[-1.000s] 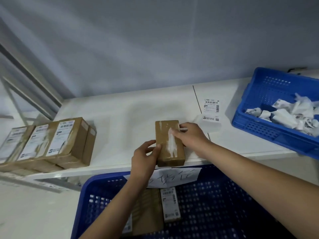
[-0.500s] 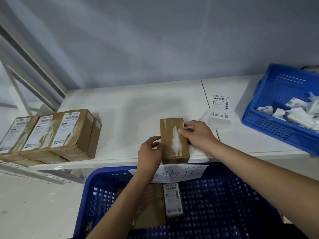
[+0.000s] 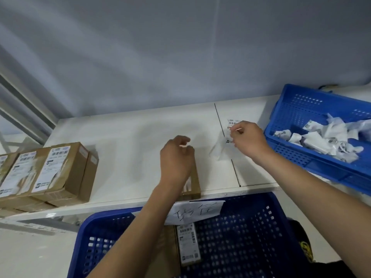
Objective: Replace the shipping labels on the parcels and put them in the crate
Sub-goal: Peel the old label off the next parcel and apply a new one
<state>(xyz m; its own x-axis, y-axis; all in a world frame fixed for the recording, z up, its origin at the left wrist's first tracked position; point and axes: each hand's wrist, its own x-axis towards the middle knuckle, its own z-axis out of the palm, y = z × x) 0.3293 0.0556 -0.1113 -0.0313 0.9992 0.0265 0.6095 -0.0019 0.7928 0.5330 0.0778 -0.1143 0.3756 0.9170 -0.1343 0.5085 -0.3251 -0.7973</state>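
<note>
A brown cardboard parcel (image 3: 194, 182) with a torn white label patch lies at the front edge of the white table (image 3: 124, 149). My left hand (image 3: 176, 157) hovers over it with loosely curled fingers, covering most of its top and holding nothing. My right hand (image 3: 248, 140) is at the new shipping label (image 3: 231, 122) lying further right and pinches its edge; a translucent backing sheet (image 3: 217, 151) curls up beside it. Below the table the blue crate (image 3: 247, 223) holds relabelled parcels (image 3: 188, 246).
A stack of labelled brown parcels (image 3: 60, 171) sits at the table's left end. A second blue crate (image 3: 297, 109) at the right holds crumpled old labels (image 3: 325, 137). A handwritten paper sign (image 3: 194, 211) hangs on the front crate's rim. A grey wall rises behind.
My right hand left the parcel and moved right to the label, pinching it. My left hand let go of the parcel's side and lifted above it.
</note>
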